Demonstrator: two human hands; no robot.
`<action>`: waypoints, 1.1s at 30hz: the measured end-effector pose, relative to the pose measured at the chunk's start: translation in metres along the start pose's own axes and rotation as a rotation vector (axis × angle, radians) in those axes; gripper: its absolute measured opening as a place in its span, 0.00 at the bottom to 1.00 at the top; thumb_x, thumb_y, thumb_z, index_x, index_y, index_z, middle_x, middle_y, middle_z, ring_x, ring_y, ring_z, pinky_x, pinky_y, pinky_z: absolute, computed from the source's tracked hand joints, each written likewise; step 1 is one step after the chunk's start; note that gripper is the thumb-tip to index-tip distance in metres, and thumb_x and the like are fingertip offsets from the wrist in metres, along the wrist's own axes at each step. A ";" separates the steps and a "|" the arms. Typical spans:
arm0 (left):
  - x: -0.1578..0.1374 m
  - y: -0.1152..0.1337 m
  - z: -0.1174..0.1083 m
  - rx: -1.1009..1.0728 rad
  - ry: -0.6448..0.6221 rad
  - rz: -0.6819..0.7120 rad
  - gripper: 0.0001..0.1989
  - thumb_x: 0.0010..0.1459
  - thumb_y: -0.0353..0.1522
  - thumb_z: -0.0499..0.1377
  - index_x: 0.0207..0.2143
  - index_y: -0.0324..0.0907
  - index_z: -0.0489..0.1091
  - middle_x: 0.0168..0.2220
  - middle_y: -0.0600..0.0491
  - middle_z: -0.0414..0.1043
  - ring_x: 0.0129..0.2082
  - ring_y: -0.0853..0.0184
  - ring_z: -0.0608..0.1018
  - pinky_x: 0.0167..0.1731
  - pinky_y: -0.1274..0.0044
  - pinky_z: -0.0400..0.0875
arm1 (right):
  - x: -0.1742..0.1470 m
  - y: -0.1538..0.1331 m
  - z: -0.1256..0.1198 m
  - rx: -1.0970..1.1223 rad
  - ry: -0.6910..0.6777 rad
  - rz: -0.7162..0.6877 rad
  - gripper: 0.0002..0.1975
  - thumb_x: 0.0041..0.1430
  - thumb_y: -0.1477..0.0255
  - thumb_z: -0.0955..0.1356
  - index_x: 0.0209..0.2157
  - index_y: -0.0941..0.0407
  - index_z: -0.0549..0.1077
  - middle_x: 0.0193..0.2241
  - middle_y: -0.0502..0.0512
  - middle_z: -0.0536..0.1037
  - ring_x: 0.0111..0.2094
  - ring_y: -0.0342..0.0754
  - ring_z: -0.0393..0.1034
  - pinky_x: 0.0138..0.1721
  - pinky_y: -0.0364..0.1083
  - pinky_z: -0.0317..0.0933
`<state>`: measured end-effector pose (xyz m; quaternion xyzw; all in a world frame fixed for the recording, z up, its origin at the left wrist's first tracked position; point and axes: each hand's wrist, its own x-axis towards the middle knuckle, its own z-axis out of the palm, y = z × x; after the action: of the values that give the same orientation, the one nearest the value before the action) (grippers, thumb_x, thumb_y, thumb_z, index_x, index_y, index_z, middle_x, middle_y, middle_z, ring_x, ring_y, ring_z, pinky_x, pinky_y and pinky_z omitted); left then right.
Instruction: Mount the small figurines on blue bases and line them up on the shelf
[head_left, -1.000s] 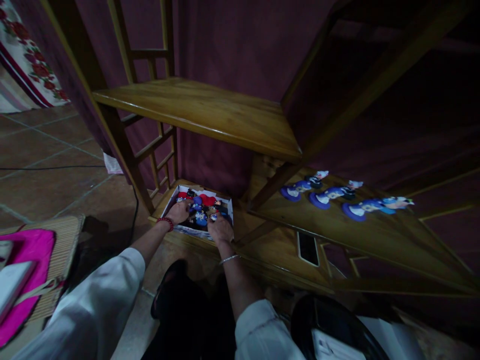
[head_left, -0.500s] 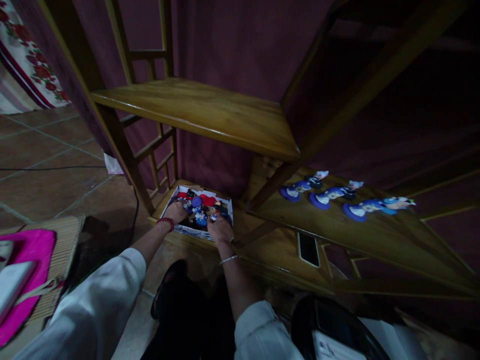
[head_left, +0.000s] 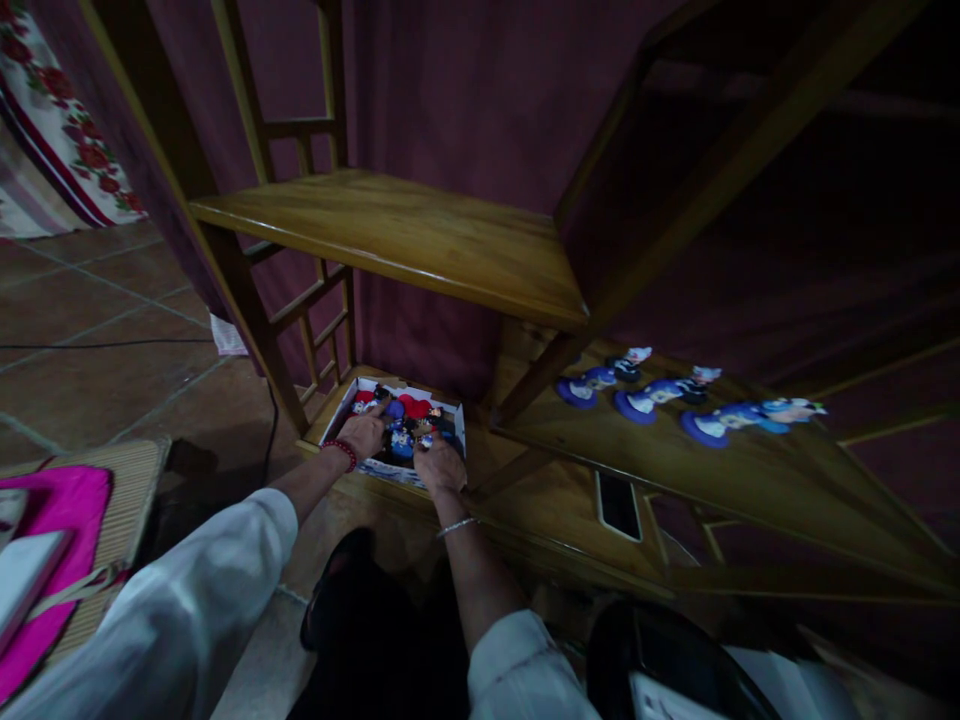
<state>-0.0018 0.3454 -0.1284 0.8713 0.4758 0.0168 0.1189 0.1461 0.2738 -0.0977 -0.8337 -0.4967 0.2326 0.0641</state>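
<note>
At the bottom board's (head_left: 547, 490) left end, figurines (head_left: 401, 443) were yet held in a box (head_left: 397, 474) under the left hand (head_left: 362, 437) and right hand (head_left: 440, 463) (whether either was pinching could not be told), while three figures (head_left: 660, 395) were already lined up inside the raised shelf's (head_left: 750, 490) front edge.

Probable figurines (head_left: 403, 442) in white box (head_left: 453, 411)

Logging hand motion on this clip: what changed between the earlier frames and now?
The left hand drew back slightly toward the left side of the box, then reached in again to the right, a finger now stretched over the boxed figurines. No grip visibly taken or released. The view shifted slightly. Right hand stayed at the box's front right; shelf figurines unmoved.
</note>
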 end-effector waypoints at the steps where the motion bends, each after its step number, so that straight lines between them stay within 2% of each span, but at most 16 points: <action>1: 0.002 0.000 0.000 -0.016 -0.048 0.014 0.24 0.47 0.30 0.57 0.49 0.44 0.63 0.61 0.47 0.45 0.50 0.56 0.67 0.45 0.71 0.64 | 0.000 0.000 0.001 0.003 0.005 -0.003 0.18 0.55 0.62 0.58 0.46 0.51 0.67 0.37 0.57 0.76 0.39 0.52 0.70 0.36 0.47 0.62; 4: 0.005 -0.001 0.000 -0.044 -0.111 0.028 0.29 0.43 0.27 0.58 0.51 0.44 0.62 0.61 0.46 0.44 0.48 0.57 0.69 0.44 0.72 0.65 | 0.001 0.001 0.002 0.010 0.022 -0.010 0.19 0.54 0.62 0.59 0.45 0.51 0.67 0.37 0.57 0.76 0.38 0.53 0.71 0.36 0.47 0.62; 9: 0.007 -0.003 0.002 -0.078 -0.026 0.129 0.29 0.46 0.25 0.54 0.53 0.48 0.59 0.60 0.52 0.48 0.51 0.62 0.66 0.45 0.76 0.64 | 0.003 0.000 0.002 0.013 0.020 0.006 0.19 0.54 0.62 0.59 0.45 0.53 0.68 0.37 0.58 0.76 0.39 0.53 0.70 0.36 0.47 0.62; 16: 0.009 -0.005 0.007 -0.039 -0.009 0.109 0.39 0.44 0.26 0.56 0.59 0.42 0.47 0.57 0.46 0.50 0.51 0.60 0.65 0.46 0.74 0.64 | 0.001 -0.001 0.002 0.008 0.014 0.010 0.19 0.54 0.63 0.59 0.45 0.52 0.68 0.38 0.58 0.75 0.40 0.53 0.70 0.37 0.48 0.62; 20: 0.008 -0.004 0.005 -0.027 -0.044 0.115 0.33 0.44 0.26 0.56 0.55 0.45 0.55 0.52 0.47 0.56 0.47 0.61 0.68 0.41 0.75 0.67 | 0.000 -0.001 0.000 0.017 0.006 0.011 0.19 0.54 0.63 0.59 0.46 0.52 0.68 0.39 0.58 0.75 0.40 0.54 0.70 0.37 0.48 0.62; 24: 0.007 -0.002 0.003 -0.037 -0.005 0.110 0.25 0.47 0.26 0.53 0.51 0.45 0.60 0.51 0.48 0.57 0.46 0.63 0.69 0.39 0.75 0.67 | -0.001 -0.001 -0.001 -0.001 -0.001 0.007 0.19 0.54 0.62 0.59 0.45 0.52 0.68 0.39 0.58 0.75 0.40 0.54 0.70 0.37 0.48 0.62; 28: 0.005 0.000 -0.001 -0.045 0.030 0.119 0.16 0.51 0.29 0.51 0.44 0.45 0.62 0.48 0.50 0.61 0.44 0.65 0.69 0.39 0.75 0.67 | 0.000 -0.001 0.001 -0.011 0.014 0.008 0.18 0.54 0.62 0.58 0.44 0.52 0.68 0.39 0.58 0.75 0.40 0.53 0.70 0.37 0.48 0.62; 33: 0.005 0.001 -0.005 -0.049 0.005 0.071 0.11 0.52 0.31 0.52 0.40 0.45 0.63 0.44 0.51 0.65 0.42 0.66 0.70 0.38 0.76 0.65 | 0.001 0.000 0.001 -0.010 0.000 0.018 0.19 0.54 0.62 0.58 0.45 0.52 0.68 0.38 0.58 0.75 0.39 0.53 0.70 0.37 0.47 0.62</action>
<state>0.0008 0.3500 -0.1238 0.8843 0.4445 0.0347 0.1384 0.1454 0.2745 -0.0990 -0.8384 -0.4904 0.2308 0.0579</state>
